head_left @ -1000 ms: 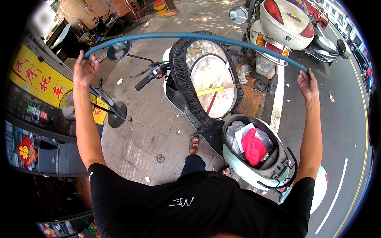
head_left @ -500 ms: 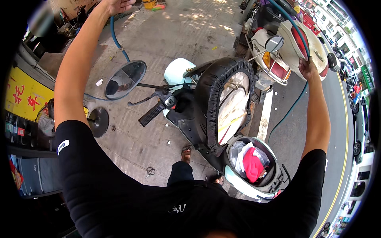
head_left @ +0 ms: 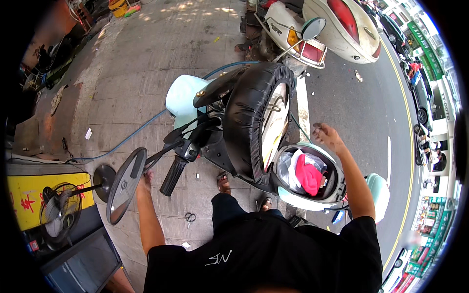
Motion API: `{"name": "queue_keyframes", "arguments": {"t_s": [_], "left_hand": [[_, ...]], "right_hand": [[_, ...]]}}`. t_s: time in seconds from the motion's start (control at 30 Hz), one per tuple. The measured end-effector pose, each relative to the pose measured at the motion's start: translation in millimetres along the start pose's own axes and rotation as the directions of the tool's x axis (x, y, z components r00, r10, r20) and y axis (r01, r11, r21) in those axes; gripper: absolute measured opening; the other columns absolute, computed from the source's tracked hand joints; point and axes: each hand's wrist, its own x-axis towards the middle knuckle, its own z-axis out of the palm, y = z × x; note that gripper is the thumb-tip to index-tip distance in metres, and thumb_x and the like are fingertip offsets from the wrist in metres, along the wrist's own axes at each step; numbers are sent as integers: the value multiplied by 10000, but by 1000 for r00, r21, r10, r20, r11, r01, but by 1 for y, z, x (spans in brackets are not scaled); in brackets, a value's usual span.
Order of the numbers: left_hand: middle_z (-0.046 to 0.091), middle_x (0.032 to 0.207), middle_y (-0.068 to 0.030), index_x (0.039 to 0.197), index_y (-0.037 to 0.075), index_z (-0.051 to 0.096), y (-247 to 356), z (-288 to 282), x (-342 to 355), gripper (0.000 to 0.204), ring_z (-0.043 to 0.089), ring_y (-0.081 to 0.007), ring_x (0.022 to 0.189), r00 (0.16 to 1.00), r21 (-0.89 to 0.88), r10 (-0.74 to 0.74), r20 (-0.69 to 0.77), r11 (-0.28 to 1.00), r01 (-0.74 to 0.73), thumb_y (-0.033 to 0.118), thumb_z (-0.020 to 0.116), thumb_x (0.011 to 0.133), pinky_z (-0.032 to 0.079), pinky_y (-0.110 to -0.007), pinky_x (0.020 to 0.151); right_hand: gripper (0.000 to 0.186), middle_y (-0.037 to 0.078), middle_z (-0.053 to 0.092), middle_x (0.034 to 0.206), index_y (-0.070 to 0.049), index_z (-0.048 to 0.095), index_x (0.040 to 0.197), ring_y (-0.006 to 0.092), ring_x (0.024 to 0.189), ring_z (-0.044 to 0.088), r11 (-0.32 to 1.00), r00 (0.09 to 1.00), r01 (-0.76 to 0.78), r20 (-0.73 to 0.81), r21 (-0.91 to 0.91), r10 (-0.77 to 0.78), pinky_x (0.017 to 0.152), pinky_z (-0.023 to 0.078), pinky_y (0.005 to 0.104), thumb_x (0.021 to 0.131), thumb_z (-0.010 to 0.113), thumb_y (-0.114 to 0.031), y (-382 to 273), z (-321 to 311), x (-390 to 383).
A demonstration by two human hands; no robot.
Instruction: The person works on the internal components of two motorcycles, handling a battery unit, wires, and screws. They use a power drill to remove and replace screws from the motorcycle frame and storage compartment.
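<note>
My left hand [head_left: 145, 179] is low at the left, beside the scooter's round mirror [head_left: 126, 185] and partly behind it; its fingers are unclear. My right hand [head_left: 328, 136], fingers apart and empty, hangs above the open under-seat compartment [head_left: 334, 180], where a red cloth [head_left: 309, 175] lies among plastic bags. The raised seat [head_left: 243, 122] with a black gathered cover stands between my hands, near the handlebar grip [head_left: 172, 177]. A blue hose [head_left: 122, 145] lies on the pavement, passing behind the scooter's pale blue front [head_left: 181, 97].
A white scooter with a top box [head_left: 351, 36] is parked ahead at the right, beside the road [head_left: 361, 107], with vehicles along the far side. A standing fan [head_left: 58, 215] and a yellow sign [head_left: 22, 188] are at the left. Scissors [head_left: 190, 219] lie on the pavement.
The blue hose has left both hands and now lies beyond the scooter. Both hands have come down, the left beside the mirror, the right over the compartment's edge.
</note>
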Motion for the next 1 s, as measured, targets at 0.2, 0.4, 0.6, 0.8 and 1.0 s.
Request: {"name": "queue_keyframes", "arguments": {"t_s": [0.2, 0.4, 0.6, 0.8, 1.0], "left_hand": [[672, 971, -103, 1145, 84, 581, -158, 73, -121, 345, 643, -175, 762, 882, 482, -426, 201, 827, 290, 330, 581, 902, 519, -335, 661], [646, 1007, -66, 1195, 41, 549, -121, 212, -162, 353, 619, -160, 875, 692, 631, -299, 656, 722, -286, 249, 600, 915, 468, -277, 731], [617, 1093, -77, 1232, 9, 513, -92, 255, -178, 369, 619, -196, 964, 657, 622, -272, 703, 684, -382, 213, 571, 930, 493, -322, 797], [509, 1278, -149, 1383, 12, 347, -1, 267, -226, 492, 550, -288, 1131, 775, 476, 73, 628, 751, -457, 275, 470, 986, 481, -428, 930], [433, 1374, -153, 1413, 43, 323, 43, 313, -261, 605, 483, -281, 1197, 727, 294, 429, 536, 712, -638, 435, 459, 972, 463, -420, 913]], "right_hand": [[372, 144, 662, 843, -33, 616, 1047, 217, 728, 636, 496, 477, -866, 196, -58, 857, 646, 526, 338, 841, 687, -334, 268, 163, -250], [392, 114, 677, 837, -70, 598, 1142, 239, 690, 658, 486, 447, -874, 374, -9, 812, 586, 547, 394, 871, 622, -353, 285, 205, -299], [318, 139, 672, 828, -18, 622, 1026, 206, 701, 651, 736, 716, -578, -214, 353, 665, 566, 515, 333, 882, 585, -299, 295, 179, -239], [370, 187, 645, 1042, -53, 624, 1069, 363, 1002, 609, 694, 331, -627, -685, 354, 649, 868, 480, 448, 826, 577, -328, 336, 109, -242], [484, 189, 538, 1218, -62, 524, 1226, 387, 1146, 511, 600, 163, -750, -802, 277, 574, 928, 450, 472, 838, 608, -338, 409, 22, -238]]}}
